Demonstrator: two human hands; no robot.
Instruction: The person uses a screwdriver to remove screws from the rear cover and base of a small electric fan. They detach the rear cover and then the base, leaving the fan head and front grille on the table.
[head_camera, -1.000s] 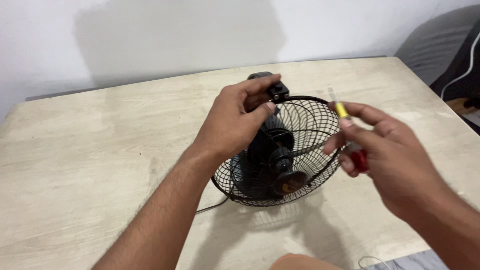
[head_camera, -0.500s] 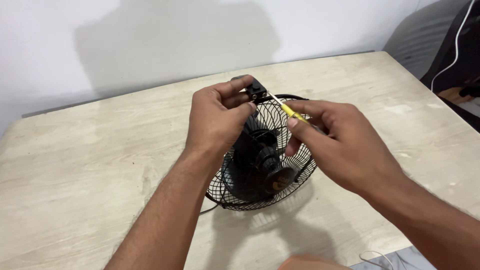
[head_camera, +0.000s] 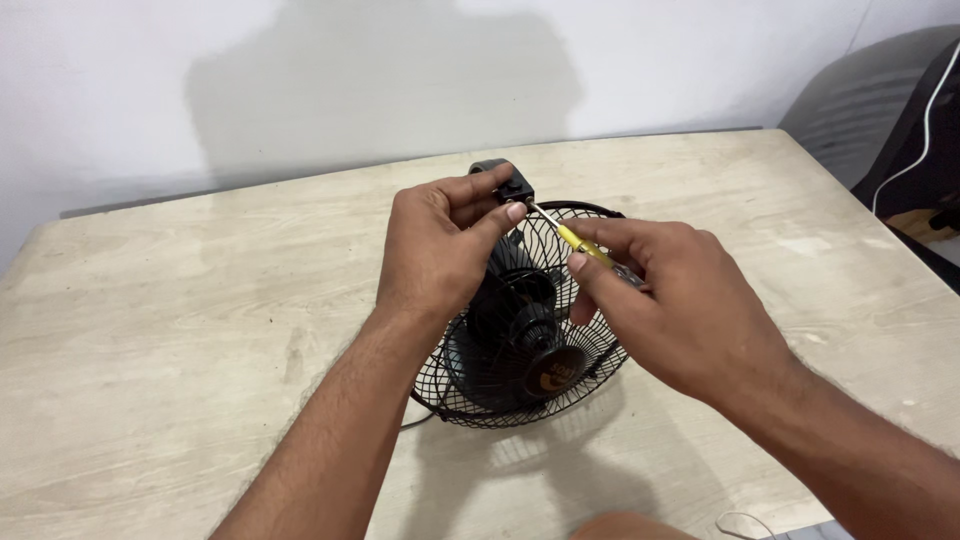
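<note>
Since 1 second ago, the right hand (head_camera: 680, 310) has been coming in from the side, and its screwdriver (head_camera: 570, 238) tip is now meeting the small black bracket (head_camera: 517, 188) at the top of the fan. Both hands are working close together over the black wire-caged fan (head_camera: 525, 330), which is lying directly beneath them on the pale wooden table (head_camera: 180, 330). The left hand (head_camera: 435, 255) is pinching the bracket between thumb and fingers. The right hand is pinching the yellow shaft of the screwdriver, fingers curled around its handle.
</note>
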